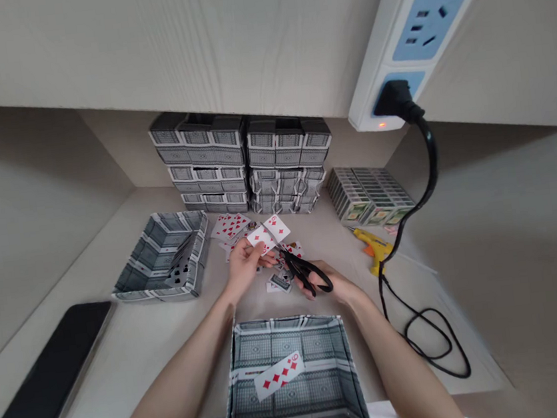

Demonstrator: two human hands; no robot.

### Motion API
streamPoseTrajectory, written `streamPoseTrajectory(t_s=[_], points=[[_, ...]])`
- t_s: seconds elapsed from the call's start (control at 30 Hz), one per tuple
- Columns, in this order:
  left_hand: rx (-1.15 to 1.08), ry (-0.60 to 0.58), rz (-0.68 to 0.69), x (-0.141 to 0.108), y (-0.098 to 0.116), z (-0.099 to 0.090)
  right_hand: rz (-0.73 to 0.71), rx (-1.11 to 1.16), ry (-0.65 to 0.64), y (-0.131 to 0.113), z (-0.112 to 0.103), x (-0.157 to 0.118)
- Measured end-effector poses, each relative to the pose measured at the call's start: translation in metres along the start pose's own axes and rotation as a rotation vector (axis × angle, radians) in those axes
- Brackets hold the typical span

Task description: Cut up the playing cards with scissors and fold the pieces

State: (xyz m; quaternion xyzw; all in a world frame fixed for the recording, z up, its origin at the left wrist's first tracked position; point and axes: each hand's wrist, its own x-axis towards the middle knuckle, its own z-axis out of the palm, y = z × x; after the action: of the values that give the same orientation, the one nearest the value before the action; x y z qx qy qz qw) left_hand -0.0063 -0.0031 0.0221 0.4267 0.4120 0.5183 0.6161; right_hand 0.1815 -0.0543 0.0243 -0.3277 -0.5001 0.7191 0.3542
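Note:
My left hand (245,266) pinches a playing card with red diamonds (257,237) above the middle of the table. My right hand (327,280) has its fingers in the handles of black scissors (301,267), whose blades reach the card. Beneath and behind them lie loose cards (231,226) and small cut pieces (280,282). Nearest my body is an open box made of patterned cards (349,362), with a cut strip of a diamond card (280,375) inside. To the left, another such box (155,293) holds some cards.
Stacked card boxes (206,151) stand at the back, beside packed card decks (370,192). A yellow glue gun (374,246) lies right, its black cable (430,171) running up to a power strip (382,56). A black phone (52,369) lies left.

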Motion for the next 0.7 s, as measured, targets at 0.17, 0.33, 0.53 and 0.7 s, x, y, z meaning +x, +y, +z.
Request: streamPoseTrajectory(t_s=[0.17, 0.33, 0.53, 0.7], points=[[0.009, -0.009, -0.007, -0.0004, -0.0004, -0.0008, 0.002, -0.022, 0.006, -0.0032, -0.0001, -0.0019], [0.006, -0.011, -0.008, -0.0006, -0.0002, -0.0011, 0.0, -0.008, 0.003, -0.0028, -0.0006, -0.0026], [0.013, -0.014, -0.006, -0.0008, 0.0005, -0.0005, 0.002, -0.011, 0.014, 0.0002, -0.0019, -0.0016], [0.019, -0.023, -0.005, -0.0012, 0.0011, -0.0005, 0.021, -0.03, 0.03, -0.0003, -0.0018, -0.0021]])
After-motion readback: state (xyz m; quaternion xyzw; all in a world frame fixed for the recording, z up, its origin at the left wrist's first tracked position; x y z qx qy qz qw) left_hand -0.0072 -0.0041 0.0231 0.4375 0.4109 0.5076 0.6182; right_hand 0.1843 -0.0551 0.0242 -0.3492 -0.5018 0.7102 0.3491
